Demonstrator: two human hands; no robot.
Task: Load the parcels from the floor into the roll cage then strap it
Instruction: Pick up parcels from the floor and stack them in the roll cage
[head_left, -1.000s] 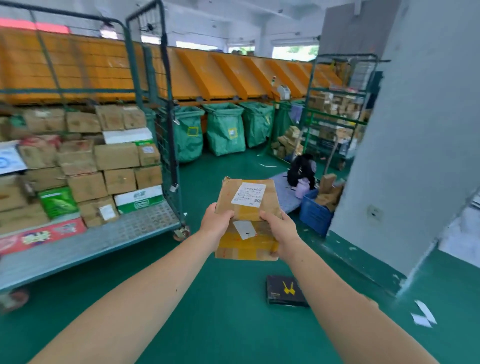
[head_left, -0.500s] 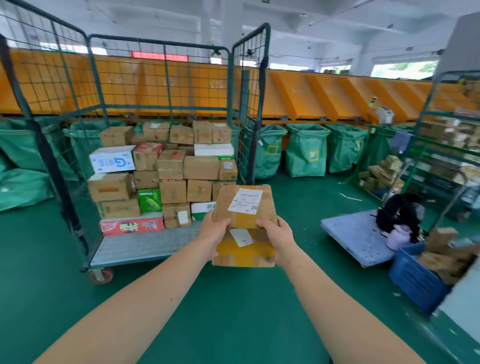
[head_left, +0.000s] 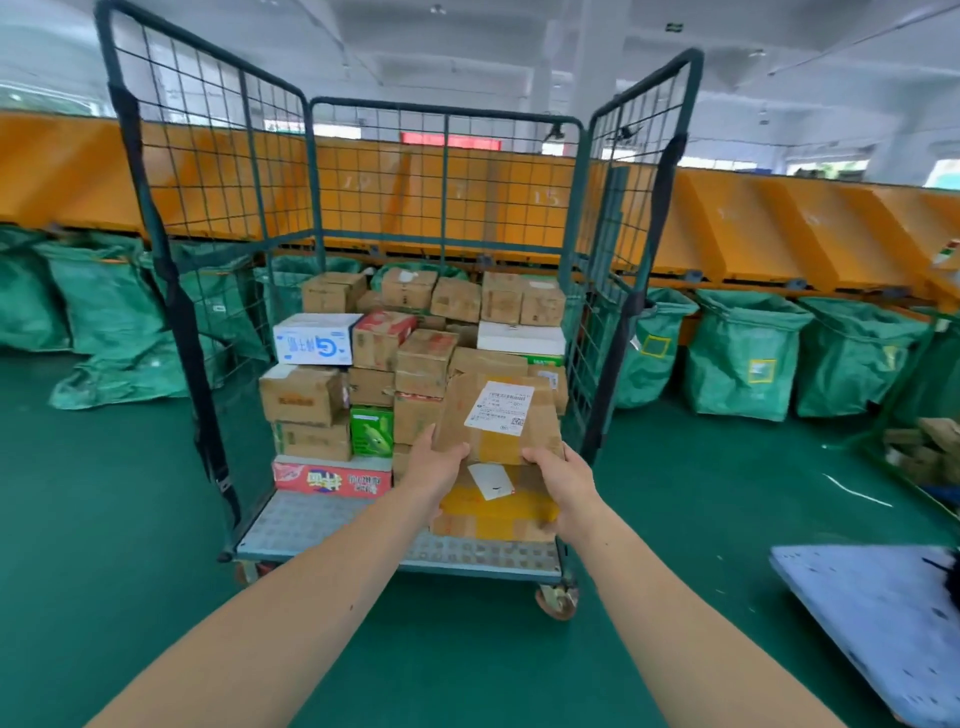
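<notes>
I hold a flat brown cardboard parcel (head_left: 498, 447) with white labels and yellow tape in front of me. My left hand (head_left: 434, 465) grips its left edge and my right hand (head_left: 563, 480) grips its right edge. Straight ahead stands the green wire roll cage (head_left: 447, 171), its front open, with several stacked boxes (head_left: 405, 353) filling its back half. The parcel hovers over the bare front part of the cage's metal floor (head_left: 322, 525). Black straps (head_left: 179, 312) hang down the cage's left and right front posts.
Green sacks (head_left: 743, 353) line the orange sorting chutes (head_left: 753, 223) behind the cage on both sides. A grey flat trolley (head_left: 872, 618) sits low at the right. Loose boxes (head_left: 930, 447) lie at the far right. Green floor surrounds me.
My view has swung left and closer, so the roll cage is now directly ahead. The parcel, still held in both hands, now sits in front of the cage's open side.
</notes>
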